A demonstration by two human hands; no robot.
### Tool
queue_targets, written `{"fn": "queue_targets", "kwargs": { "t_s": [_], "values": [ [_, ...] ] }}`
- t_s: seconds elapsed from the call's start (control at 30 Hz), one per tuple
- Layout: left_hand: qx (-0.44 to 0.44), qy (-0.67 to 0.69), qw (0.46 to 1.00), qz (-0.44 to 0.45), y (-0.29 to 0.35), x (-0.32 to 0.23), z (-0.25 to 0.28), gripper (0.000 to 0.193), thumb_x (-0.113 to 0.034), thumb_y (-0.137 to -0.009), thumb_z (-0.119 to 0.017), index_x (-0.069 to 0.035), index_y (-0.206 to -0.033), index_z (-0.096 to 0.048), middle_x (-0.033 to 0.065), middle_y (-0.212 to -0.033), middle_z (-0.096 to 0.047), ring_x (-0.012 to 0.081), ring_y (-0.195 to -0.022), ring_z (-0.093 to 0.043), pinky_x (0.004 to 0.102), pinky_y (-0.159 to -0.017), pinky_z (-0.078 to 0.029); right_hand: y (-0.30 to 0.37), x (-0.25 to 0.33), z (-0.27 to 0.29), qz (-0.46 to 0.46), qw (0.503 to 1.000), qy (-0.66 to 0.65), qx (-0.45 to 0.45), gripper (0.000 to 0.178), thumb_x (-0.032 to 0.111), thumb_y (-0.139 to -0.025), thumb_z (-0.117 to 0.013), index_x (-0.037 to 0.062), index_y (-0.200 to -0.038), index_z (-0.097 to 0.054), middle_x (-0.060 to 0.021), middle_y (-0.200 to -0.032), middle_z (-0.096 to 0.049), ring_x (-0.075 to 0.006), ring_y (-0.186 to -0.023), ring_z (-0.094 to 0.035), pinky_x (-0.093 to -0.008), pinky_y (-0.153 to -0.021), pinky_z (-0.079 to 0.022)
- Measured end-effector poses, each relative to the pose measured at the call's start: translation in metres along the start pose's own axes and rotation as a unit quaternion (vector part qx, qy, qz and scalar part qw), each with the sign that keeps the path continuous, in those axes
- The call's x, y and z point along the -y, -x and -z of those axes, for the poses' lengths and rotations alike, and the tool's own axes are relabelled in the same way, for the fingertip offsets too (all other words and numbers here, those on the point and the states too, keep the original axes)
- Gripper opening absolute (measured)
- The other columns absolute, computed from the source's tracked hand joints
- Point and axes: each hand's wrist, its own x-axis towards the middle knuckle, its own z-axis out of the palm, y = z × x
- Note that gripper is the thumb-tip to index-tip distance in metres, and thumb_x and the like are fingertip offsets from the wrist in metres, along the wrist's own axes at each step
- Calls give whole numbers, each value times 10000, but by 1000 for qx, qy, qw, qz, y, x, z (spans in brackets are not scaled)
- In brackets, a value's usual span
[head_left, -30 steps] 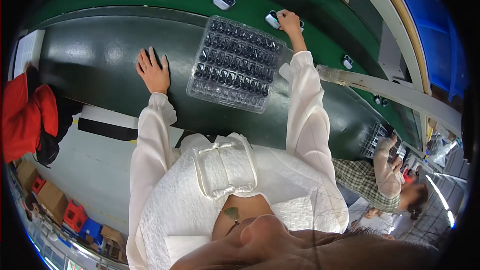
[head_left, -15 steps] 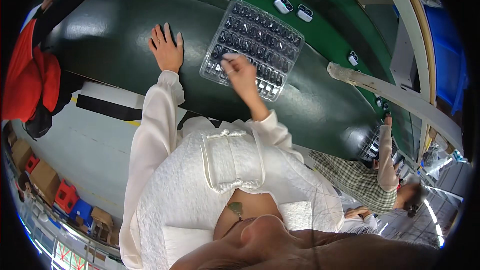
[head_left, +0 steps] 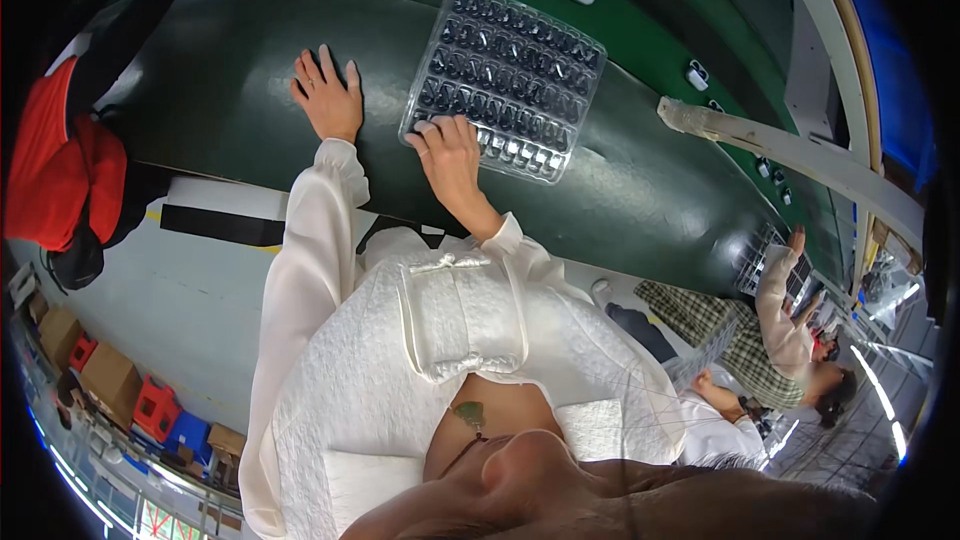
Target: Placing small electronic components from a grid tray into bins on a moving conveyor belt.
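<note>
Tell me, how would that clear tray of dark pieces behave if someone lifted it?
The clear tray looks like thin moulded plastic, so it may flex slightly. It is probably light, though its many dark pieces add weight. They sit in separate pockets, so tilting might spill some.

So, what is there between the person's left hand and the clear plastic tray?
In the head view, only a strip of dark green tabletop shows between the left hand and the clear plastic tray.
</note>
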Motion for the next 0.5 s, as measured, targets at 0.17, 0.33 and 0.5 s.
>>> {"fn": "queue_targets", "kwargs": {
  "t_s": [0.17,0.33,0.5],
  "values": [
    [-12,-14,1000,-10,1,2,0,490,-370,-894,-494,-82,-1289,-456,170,-1344,-416,301,-1255,-374,469,-1015,-267,13,-10,-9,36,995,46,79,103,103,-756,-644,32,-828,-625,-76,-800,-594,-264,-760,-533,-375,-710,-428],
    [-39,-6,999,-28,-4,6,4,483,-373,-907,-486,-87,-1294,-449,169,-1350,-410,305,-1257,-372,472,-1011,-274,-13,-20,16,52,998,-8,37,96,113,-752,-645,67,-835,-630,-66,-755,-593,-257,-747,-557,-380,-693,-452],
    [-15,-6,1000,-2,5,13,11,483,-369,-928,-455,-86,-1317,-418,163,-1360,-404,312,-1263,-366,474,-1012,-274,-84,-130,98,-112,989,34,-94,94,135,-811,-606,59,-795,-657,-113,-806,-650,-298,-716,-625,-376,-620,-495]
  ]
}}
